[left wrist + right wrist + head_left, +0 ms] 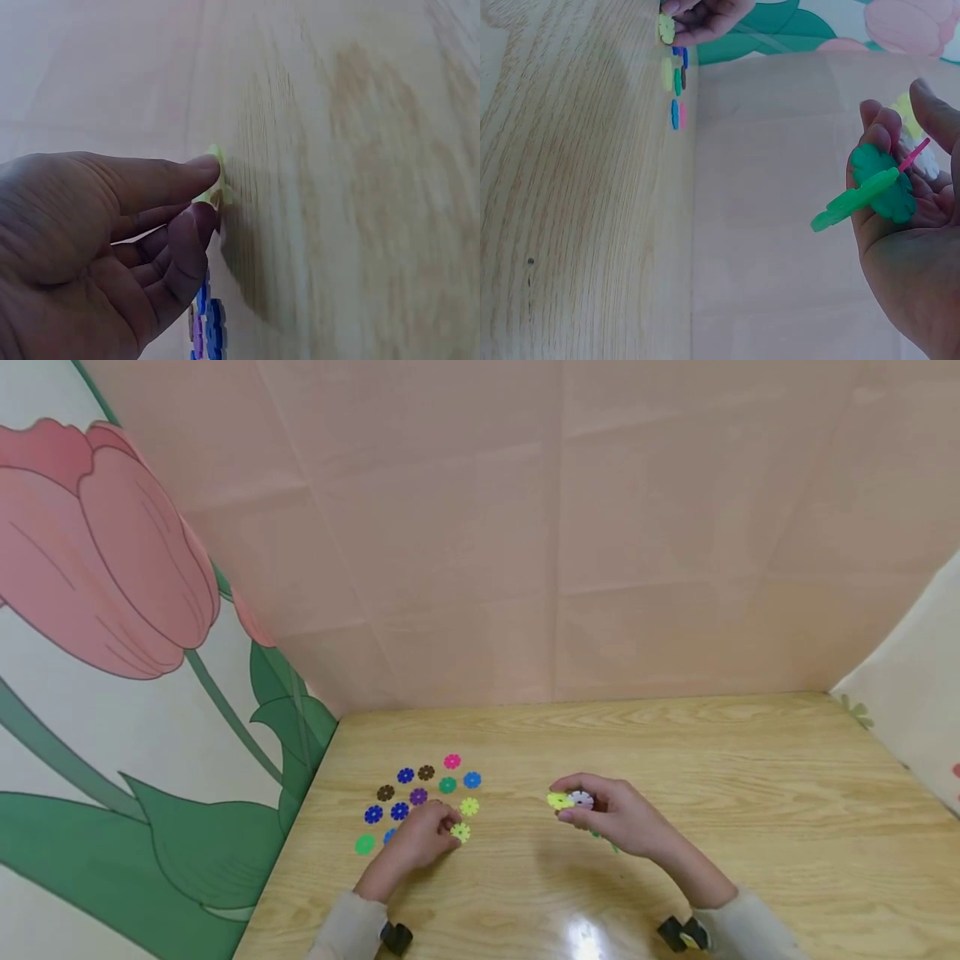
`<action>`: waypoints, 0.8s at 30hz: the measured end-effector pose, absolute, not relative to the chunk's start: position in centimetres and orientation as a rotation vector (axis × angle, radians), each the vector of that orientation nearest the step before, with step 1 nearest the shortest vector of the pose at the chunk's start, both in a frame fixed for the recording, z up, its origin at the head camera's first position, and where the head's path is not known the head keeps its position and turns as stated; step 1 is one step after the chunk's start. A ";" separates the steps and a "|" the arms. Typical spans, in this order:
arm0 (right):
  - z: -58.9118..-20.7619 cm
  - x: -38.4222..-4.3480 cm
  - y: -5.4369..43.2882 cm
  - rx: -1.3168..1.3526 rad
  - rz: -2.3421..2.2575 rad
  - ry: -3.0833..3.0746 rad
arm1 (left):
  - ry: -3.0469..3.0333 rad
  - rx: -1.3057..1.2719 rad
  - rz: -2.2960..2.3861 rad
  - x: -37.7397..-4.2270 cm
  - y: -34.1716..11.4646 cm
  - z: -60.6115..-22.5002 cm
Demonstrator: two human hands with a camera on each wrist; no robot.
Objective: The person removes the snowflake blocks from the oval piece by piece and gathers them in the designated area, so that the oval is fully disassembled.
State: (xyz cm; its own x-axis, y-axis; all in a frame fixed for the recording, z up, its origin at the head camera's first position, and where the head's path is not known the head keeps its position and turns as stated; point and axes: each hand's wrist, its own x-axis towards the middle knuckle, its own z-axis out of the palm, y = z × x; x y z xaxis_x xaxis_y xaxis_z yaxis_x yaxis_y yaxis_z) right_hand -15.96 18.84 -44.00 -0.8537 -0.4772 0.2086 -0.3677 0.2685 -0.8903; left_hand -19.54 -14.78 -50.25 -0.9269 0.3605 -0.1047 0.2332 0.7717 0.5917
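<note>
My left hand (pixel 427 833) is at the right front of a group of loose notched snowflake discs. Its thumb and fingertips pinch a yellow snowflake disc (pixel 461 832) at the edge, and in the left wrist view that disc (pixel 217 180) stands nearly edge-on between them. Above the table, my right hand (pixel 626 817) grips a cluster of interlocked discs. A yellow disc (pixel 559 801) and a white disc (pixel 581 799) show at its fingertips. In the right wrist view, a dark green disc (pixel 883 184), a bright green disc (pixel 855 199) and a pink disc (pixel 914 155) belong to this cluster; fingers hide part of it.
Around the left hand lie several loose discs, including a second yellow one (pixel 469 807), a pink one (pixel 452 762), a purple one (pixel 418 796) and a green one (pixel 364 844). The wooden table (pixel 750 793) meets a pink cloth backdrop (pixel 450 568) and a tulip-printed panel (pixel 135 568).
</note>
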 end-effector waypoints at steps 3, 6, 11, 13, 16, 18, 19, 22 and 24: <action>-44.0 -15.9 18.8 -0.797 -1.663 2.405 | 2.786 0.484 0.828 -19.4 -14.5 -50.1; -44.0 -15.8 18.8 -0.773 -1.673 2.376 | 2.800 0.460 0.801 -19.2 -14.2 -50.0; -44.1 -15.7 18.9 -0.764 -1.667 2.311 | 2.834 0.460 0.799 -18.8 -13.5 -49.2; -44.2 -15.7 18.9 -0.790 -1.661 2.283 | 2.847 0.491 0.824 -18.6 -13.0 -48.6; -44.4 -15.7 18.9 -0.867 -1.657 2.265 | 2.859 0.587 0.890 -18.3 -11.9 -47.2; -44.5 -15.7 18.8 -0.928 -1.654 2.266 | 2.855 0.671 0.958 -17.9 -11.1 -46.1; -44.6 -15.8 18.8 -0.957 -1.654 2.267 | 2.851 0.725 0.999 -17.7 -10.7 -45.6; -44.6 -15.9 18.6 -1.000 -1.653 2.273 | 2.819 0.880 1.133 -17.0 -9.5 -44.0; -44.6 -15.9 18.5 -1.004 -1.650 2.281 | 2.784 0.991 1.201 -16.6 -8.8 -43.2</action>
